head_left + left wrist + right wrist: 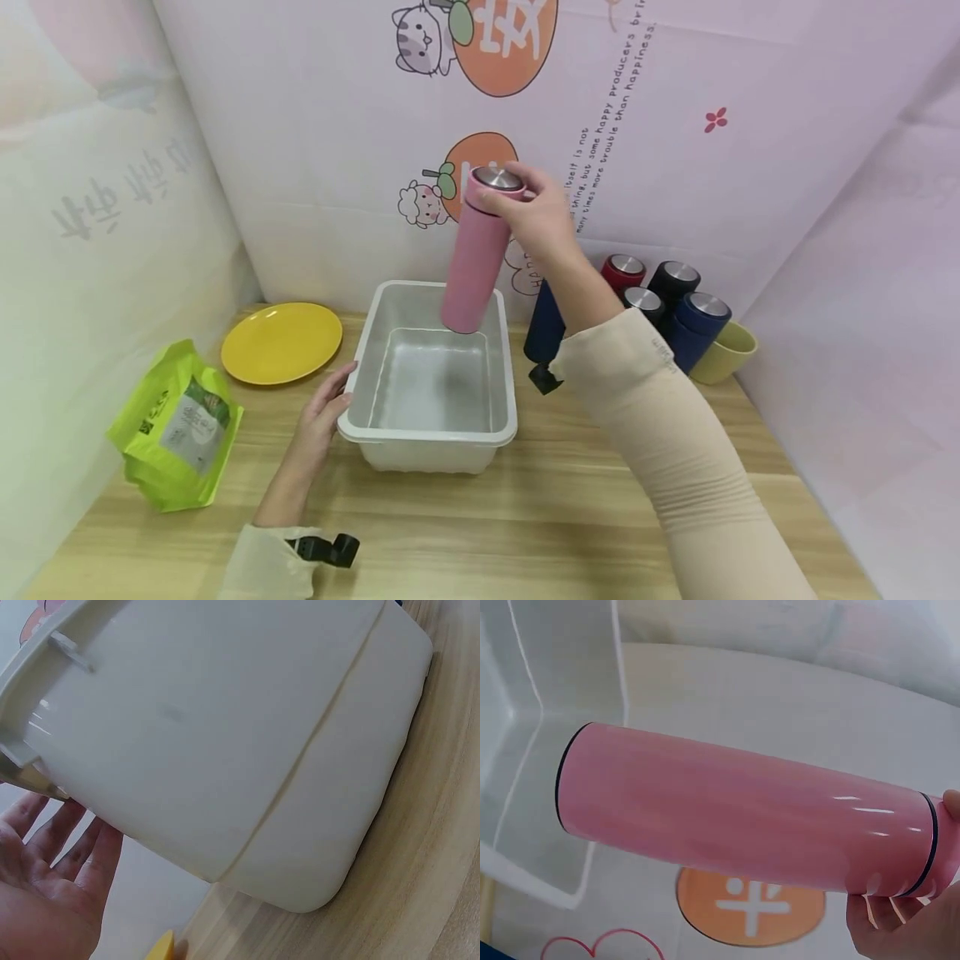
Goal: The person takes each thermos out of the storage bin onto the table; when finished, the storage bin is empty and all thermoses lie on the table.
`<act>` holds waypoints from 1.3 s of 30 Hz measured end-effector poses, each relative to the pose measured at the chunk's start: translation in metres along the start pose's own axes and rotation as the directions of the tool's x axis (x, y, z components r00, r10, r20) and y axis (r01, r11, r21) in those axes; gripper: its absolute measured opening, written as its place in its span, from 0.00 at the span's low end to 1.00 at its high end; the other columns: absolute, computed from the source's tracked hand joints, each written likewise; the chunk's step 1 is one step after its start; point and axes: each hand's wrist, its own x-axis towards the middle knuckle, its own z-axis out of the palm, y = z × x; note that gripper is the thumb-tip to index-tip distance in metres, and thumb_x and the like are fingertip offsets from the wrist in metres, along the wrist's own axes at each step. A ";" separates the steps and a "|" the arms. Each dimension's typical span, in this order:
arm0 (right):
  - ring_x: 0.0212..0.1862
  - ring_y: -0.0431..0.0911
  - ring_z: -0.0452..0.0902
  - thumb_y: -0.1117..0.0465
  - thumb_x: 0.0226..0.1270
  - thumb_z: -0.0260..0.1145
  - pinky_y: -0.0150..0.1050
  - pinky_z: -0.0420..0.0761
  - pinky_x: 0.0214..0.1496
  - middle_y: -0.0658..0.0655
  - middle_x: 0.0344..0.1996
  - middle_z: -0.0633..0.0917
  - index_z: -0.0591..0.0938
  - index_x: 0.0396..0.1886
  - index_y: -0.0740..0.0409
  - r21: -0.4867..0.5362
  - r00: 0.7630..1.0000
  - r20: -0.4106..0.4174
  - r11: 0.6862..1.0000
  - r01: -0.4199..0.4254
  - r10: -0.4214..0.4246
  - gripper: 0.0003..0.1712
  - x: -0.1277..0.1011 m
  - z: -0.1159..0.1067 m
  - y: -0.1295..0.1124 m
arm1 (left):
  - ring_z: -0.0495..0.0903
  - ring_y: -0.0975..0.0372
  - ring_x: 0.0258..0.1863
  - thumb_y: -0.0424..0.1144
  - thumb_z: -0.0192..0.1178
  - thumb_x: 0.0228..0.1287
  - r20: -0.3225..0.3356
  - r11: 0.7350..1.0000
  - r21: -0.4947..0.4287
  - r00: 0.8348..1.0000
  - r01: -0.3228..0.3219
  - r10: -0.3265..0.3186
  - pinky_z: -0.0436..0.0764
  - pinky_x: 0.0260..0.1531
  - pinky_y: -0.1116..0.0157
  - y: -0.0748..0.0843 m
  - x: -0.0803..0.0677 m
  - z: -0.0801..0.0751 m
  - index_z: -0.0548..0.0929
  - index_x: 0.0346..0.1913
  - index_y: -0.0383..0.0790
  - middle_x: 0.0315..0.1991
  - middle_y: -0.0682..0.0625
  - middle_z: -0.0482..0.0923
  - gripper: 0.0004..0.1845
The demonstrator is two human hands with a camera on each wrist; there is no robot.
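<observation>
A pink thermos bottle with a steel-topped lid is held by its lid end in my right hand. It hangs slightly tilted over the far part of a white plastic bin, its base within the rim's outline in the head view. In the right wrist view the bottle lies across the picture, with fingers around the lid end. My left hand is at the bin's left side. Seen from the left wrist, its nearly straight fingers touch the bin's outer wall below the rim.
Yellow plate and green bag stand on the left. To the right are a red-bodied bottle, black bottles, blue bottles and a yellow-green cup. Printed cloth walls enclose the wooden table.
</observation>
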 end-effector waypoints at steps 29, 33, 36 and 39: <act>0.62 0.54 0.67 0.47 0.60 0.72 0.51 0.72 0.59 0.61 0.66 0.70 0.68 0.73 0.51 -0.319 0.971 -0.222 0.935 -0.157 0.087 0.43 -0.031 -0.084 0.096 | 0.63 0.68 0.61 0.31 0.42 0.75 0.010 1.000 0.001 1.000 0.005 -0.005 0.68 0.55 0.73 0.000 -0.002 0.000 0.57 0.70 0.21 0.71 0.31 0.53 0.25; 0.62 0.55 0.67 0.48 0.61 0.72 0.52 0.72 0.60 0.63 0.66 0.69 0.67 0.73 0.53 -0.345 0.971 -0.217 0.922 -0.177 0.105 0.43 -0.032 -0.082 0.113 | 0.63 0.66 0.62 0.31 0.42 0.76 0.016 1.000 0.006 1.000 -0.012 0.012 0.69 0.54 0.73 0.001 -0.001 -0.001 0.57 0.70 0.22 0.71 0.31 0.54 0.25; 0.63 0.57 0.66 0.48 0.61 0.71 0.52 0.71 0.61 0.64 0.67 0.68 0.66 0.73 0.53 -0.352 0.965 -0.225 0.912 -0.209 0.134 0.43 -0.034 -0.079 0.126 | 0.64 0.66 0.61 0.31 0.41 0.76 0.019 1.000 0.008 1.000 -0.022 0.022 0.69 0.54 0.73 0.001 -0.001 -0.001 0.57 0.70 0.22 0.71 0.31 0.54 0.25; 0.64 0.57 0.64 0.49 0.63 0.70 0.53 0.69 0.62 0.64 0.68 0.67 0.65 0.74 0.53 -0.355 0.959 -0.237 0.905 -0.233 0.154 0.43 -0.035 -0.078 0.136 | 0.64 0.67 0.61 0.31 0.42 0.76 0.022 1.000 0.010 1.000 -0.022 0.022 0.70 0.54 0.73 0.001 -0.001 -0.001 0.57 0.70 0.21 0.70 0.31 0.54 0.25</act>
